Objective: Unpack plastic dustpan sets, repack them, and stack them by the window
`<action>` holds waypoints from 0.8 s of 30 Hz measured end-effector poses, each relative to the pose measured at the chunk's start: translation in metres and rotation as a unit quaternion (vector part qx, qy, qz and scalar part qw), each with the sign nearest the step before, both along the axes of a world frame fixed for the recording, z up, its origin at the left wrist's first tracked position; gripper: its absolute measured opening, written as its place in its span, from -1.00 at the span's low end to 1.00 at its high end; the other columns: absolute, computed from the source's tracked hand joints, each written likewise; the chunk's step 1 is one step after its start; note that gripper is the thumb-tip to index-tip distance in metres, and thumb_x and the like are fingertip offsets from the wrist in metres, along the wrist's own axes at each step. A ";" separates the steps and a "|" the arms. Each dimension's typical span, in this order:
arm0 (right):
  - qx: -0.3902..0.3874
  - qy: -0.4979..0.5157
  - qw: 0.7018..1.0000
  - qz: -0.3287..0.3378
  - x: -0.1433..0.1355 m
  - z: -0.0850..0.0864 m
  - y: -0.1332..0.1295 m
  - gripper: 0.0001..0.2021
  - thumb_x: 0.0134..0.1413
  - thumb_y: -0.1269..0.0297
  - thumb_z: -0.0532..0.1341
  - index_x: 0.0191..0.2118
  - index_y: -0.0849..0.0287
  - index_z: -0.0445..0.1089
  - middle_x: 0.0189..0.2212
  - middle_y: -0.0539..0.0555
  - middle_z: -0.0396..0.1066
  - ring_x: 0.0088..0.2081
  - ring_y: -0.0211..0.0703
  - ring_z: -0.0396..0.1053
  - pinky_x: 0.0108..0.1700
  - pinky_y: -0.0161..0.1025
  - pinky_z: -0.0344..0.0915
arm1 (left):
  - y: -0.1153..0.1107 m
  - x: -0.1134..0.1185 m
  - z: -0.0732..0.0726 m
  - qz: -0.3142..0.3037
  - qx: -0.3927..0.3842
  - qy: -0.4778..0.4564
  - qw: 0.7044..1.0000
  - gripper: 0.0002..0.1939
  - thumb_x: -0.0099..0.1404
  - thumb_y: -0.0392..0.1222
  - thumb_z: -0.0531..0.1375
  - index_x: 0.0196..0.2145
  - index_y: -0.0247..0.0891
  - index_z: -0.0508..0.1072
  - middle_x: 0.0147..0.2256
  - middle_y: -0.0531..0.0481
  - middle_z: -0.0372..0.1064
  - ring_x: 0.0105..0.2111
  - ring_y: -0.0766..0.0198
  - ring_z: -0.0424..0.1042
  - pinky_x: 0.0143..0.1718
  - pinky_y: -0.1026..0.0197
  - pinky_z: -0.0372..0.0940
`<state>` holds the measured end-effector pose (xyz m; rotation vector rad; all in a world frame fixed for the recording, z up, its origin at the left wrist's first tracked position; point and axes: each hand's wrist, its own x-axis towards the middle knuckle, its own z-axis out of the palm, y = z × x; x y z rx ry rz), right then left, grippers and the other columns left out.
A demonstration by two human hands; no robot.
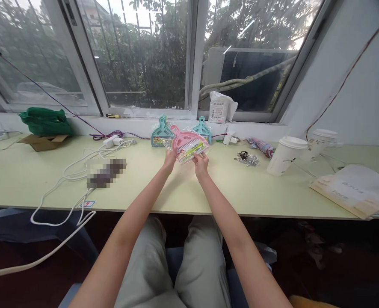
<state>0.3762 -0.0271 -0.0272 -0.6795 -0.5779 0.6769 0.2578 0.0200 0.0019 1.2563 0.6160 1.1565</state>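
Note:
Between my two hands is a pink mini dustpan and brush set (188, 144) in a clear wrapper, tilted above the table. My left hand (170, 160) grips its lower left edge. On the lower right, my right hand (201, 164) pinches the wrapper edge by the printed label. Behind it, a teal dustpan set (162, 130) leans upright against the wall under the window. A second teal dustpan set (202, 127) stands to the right, partly hidden by the pink one.
White cables (69, 173) and a blurred dark object (106, 173) lie on the left, near a cardboard piece (43, 142) and green bag (45, 121). Rightward are keys (243, 156), a folded umbrella (262, 146), a lidded paper cup (285, 156), another cup (322, 141) and a paper bag (353, 188).

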 end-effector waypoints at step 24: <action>-0.239 -0.250 0.938 -0.019 0.023 0.002 0.001 -0.84 0.03 0.40 0.20 -0.23 0.28 0.44 -0.37 0.19 0.53 -0.26 -0.05 0.52 -0.09 -0.01 0.45 | 0.040 -0.031 -0.032 -0.048 -0.096 -0.023 0.994 -0.43 0.12 -0.29 0.14 0.11 -0.24 0.21 -0.16 -0.11 0.45 -0.34 0.16 0.51 -0.41 0.07 0.48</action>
